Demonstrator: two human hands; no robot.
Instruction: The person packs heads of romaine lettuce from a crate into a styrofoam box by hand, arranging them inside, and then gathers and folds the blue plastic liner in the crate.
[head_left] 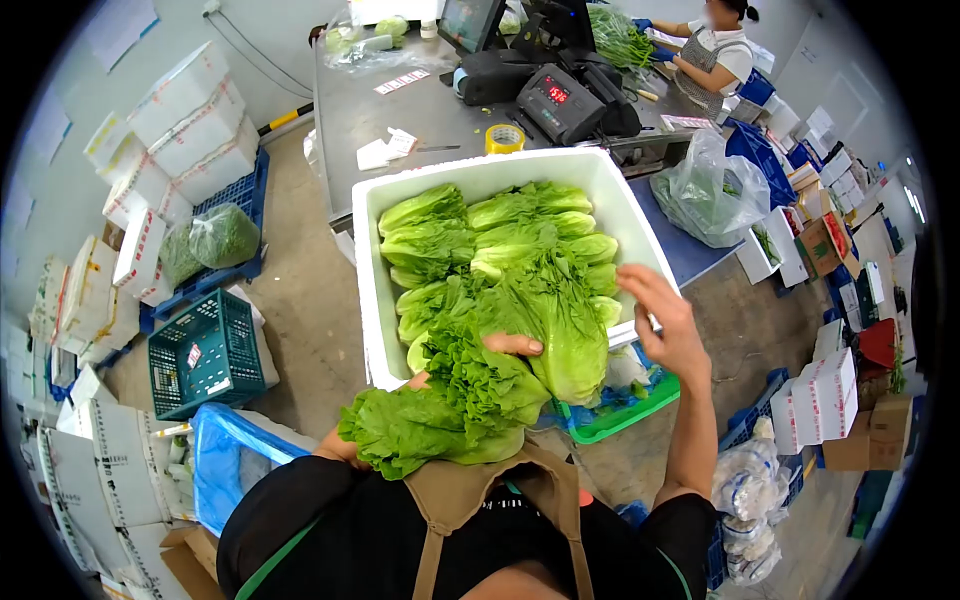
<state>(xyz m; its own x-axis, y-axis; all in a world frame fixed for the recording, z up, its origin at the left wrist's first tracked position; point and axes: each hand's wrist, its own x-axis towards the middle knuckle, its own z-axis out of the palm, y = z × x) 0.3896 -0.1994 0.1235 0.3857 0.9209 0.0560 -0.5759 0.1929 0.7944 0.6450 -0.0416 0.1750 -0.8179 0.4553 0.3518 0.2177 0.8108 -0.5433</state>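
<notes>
A white foam box in front of me holds rows of green romaine-type lettuce heads. Leafy lettuce lies across my left forearm, close to my apron. My left hand is closed on this lettuce; mainly its thumb shows, and leaves cover the other fingers. Just beyond it, a larger lettuce head rests with its pale base toward me. Above the box's right rim is my right hand, fingers curled. A small whitish thing shows at its fingers, too small to name.
Behind the box, a metal table carries a scale and yellow tape. A green crate sits below right. At left stand a teal crate and stacked foam boxes. A co-worker handles greens at the back.
</notes>
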